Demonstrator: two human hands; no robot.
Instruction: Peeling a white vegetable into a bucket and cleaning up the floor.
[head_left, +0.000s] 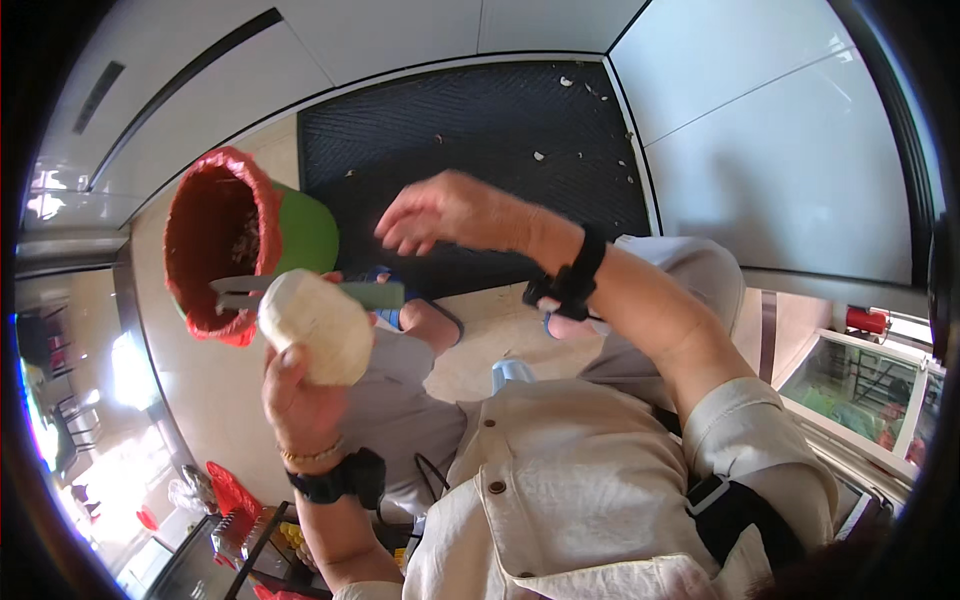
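Observation:
My left hand (304, 397) holds a pale peeled root vegetable (315, 326), rounded and flat-sided, with the thumb on its near face. Behind the vegetable is a peeler, its grey-green handle (379, 295) reaching right and its forked metal end (238, 285) to the left. Fingertips of the left hand show by the handle, but most of their grip is hidden. Beyond them stands a green bin (311, 232) lined with a red plastic bag (266, 202); small scraps lie inside. My right hand (442, 214) is raised, empty, with loosely bent fingers, right of the bin.
A black floor mat (480, 112) with scattered pale scraps lies ahead. White cabinet panels (772, 142) enclose it. My knees and sandalled feet are below the hands. At lower left stands a dark-framed rack (255, 551) with red bags. A light blue seat edge (514, 373) shows between my legs.

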